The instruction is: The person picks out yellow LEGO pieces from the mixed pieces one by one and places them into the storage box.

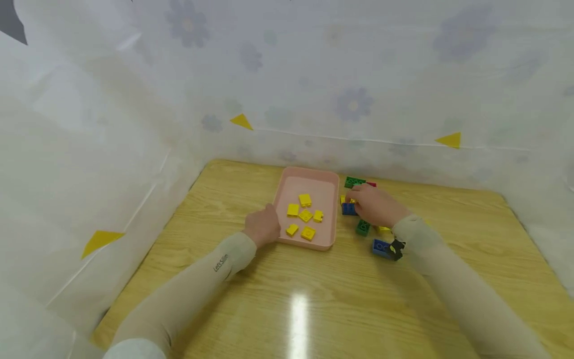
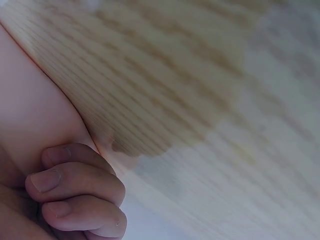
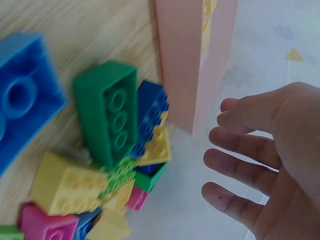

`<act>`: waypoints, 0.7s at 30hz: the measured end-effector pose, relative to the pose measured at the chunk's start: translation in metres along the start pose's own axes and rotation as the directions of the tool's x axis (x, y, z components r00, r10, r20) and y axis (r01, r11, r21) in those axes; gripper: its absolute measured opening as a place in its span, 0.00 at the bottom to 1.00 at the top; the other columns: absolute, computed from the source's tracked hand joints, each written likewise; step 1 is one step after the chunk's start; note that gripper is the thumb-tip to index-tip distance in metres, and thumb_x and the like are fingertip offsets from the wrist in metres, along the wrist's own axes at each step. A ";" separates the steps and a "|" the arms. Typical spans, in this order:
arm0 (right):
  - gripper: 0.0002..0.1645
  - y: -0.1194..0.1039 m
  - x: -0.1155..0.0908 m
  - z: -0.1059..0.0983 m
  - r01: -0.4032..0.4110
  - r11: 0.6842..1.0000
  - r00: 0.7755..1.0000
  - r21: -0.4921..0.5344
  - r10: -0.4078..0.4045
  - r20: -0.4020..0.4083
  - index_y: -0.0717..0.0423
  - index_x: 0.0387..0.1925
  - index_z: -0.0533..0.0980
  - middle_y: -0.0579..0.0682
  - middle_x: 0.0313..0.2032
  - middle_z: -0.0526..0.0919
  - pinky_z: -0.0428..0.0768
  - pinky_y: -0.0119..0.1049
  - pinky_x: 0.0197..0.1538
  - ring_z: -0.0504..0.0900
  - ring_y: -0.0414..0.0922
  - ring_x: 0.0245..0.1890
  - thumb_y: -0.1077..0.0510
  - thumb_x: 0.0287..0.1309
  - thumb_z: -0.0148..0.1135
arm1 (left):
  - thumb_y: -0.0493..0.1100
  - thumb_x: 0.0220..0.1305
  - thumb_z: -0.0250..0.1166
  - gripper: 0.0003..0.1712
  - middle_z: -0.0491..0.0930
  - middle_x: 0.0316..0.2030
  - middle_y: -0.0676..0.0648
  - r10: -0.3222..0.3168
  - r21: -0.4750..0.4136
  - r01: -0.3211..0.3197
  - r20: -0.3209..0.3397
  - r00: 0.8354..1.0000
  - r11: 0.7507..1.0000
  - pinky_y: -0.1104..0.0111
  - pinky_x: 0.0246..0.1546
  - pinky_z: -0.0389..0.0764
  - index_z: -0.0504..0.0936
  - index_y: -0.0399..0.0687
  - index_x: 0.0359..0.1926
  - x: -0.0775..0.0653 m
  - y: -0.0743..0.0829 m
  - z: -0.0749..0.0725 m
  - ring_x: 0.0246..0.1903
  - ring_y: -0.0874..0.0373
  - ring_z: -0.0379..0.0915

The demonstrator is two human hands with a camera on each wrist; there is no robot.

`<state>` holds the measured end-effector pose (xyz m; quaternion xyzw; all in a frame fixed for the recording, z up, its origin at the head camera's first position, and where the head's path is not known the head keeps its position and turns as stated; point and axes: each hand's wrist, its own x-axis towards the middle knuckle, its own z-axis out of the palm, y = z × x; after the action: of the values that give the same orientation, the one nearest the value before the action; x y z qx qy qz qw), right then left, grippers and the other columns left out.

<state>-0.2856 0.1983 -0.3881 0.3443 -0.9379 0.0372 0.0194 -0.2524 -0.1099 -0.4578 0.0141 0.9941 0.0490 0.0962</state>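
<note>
A pink tray stands at the back middle of the table with several yellow toy building bricks in it. My left hand holds the tray's near left edge, fingers curled against its wall in the left wrist view. Over the loose bricks on the tray's right, my right hand reaches with its fingers spread loosely and nothing between them in the right wrist view. Close by its fingertips in the head view are a blue brick and a yellow brick, partly hidden.
Beside the tray lie more loose bricks: a green one at the back, another green brick and a blue brick nearer the front. Pink and yellow bricks also show in the right wrist view. A white flowered sheet surrounds the wooden table.
</note>
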 end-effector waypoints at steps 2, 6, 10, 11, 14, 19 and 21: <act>0.15 0.010 -0.007 0.002 -0.021 1.000 1.000 -0.001 0.021 0.020 0.57 0.50 0.83 0.56 0.49 0.84 0.81 0.52 0.52 0.83 0.55 0.48 0.66 0.63 0.61 | 0.49 0.72 0.54 0.20 0.76 0.25 0.44 -0.001 -0.008 0.001 0.004 1.000 1.000 0.59 0.27 0.80 0.69 0.36 0.52 0.000 0.000 0.000 0.23 0.53 0.75; 0.18 0.024 -0.021 0.006 -0.117 0.993 0.989 0.017 0.115 0.098 0.56 0.52 0.82 0.57 0.53 0.83 0.78 0.56 0.58 0.81 0.57 0.53 0.64 0.60 0.65 | 0.48 0.72 0.55 0.20 0.76 0.25 0.44 0.011 -0.005 -0.011 0.003 1.000 1.000 0.60 0.25 0.79 0.69 0.36 0.52 -0.001 0.000 0.000 0.22 0.54 0.75; 0.18 0.030 -0.033 0.009 -0.152 0.988 0.976 0.012 0.148 0.159 0.54 0.51 0.83 0.57 0.52 0.85 0.77 0.58 0.57 0.82 0.58 0.53 0.62 0.58 0.68 | 0.48 0.71 0.55 0.21 0.76 0.23 0.44 0.024 0.007 -0.024 -0.006 1.000 1.000 0.60 0.24 0.79 0.69 0.34 0.54 -0.002 -0.001 0.000 0.20 0.54 0.74; 0.16 0.031 -0.036 0.010 -0.145 0.989 0.976 0.010 0.142 0.168 0.54 0.49 0.83 0.56 0.50 0.85 0.78 0.57 0.56 0.83 0.57 0.51 0.62 0.57 0.68 | 0.48 0.71 0.56 0.22 0.76 0.23 0.44 0.028 0.013 -0.028 -0.010 1.000 1.000 0.60 0.23 0.79 0.69 0.33 0.54 -0.002 -0.002 0.000 0.20 0.55 0.74; 0.12 0.034 -0.042 0.014 -0.116 0.993 0.978 0.005 0.114 0.176 0.55 0.44 0.84 0.52 0.42 0.86 0.81 0.54 0.51 0.84 0.53 0.43 0.62 0.56 0.70 | 0.48 0.70 0.56 0.25 0.76 0.22 0.45 0.034 0.017 -0.033 -0.018 0.999 0.999 0.60 0.23 0.78 0.68 0.31 0.57 -0.002 -0.002 0.000 0.19 0.55 0.73; 0.10 0.039 -0.047 0.022 -0.135 0.990 0.972 0.028 0.127 0.199 0.54 0.41 0.83 0.48 0.38 0.83 0.82 0.50 0.48 0.81 0.48 0.39 0.60 0.57 0.72 | 0.48 0.70 0.56 0.26 0.76 0.21 0.45 0.032 0.020 -0.032 -0.010 0.999 0.999 0.60 0.23 0.78 0.68 0.31 0.59 -0.001 -0.002 0.001 0.19 0.56 0.73; 0.11 0.041 -0.049 0.027 -0.146 0.989 0.969 0.026 0.138 0.203 0.54 0.42 0.82 0.49 0.39 0.82 0.82 0.51 0.47 0.79 0.48 0.39 0.61 0.56 0.72 | 0.48 0.71 0.55 0.25 0.76 0.21 0.45 0.030 0.018 -0.029 -0.006 1.000 0.999 0.60 0.23 0.78 0.68 0.32 0.58 0.000 -0.001 0.002 0.19 0.55 0.73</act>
<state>-0.2751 0.2583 -0.4201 0.2786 -0.9563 0.0228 -0.0852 -0.2520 -0.1110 -0.4596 0.0295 0.9944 0.0413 0.0923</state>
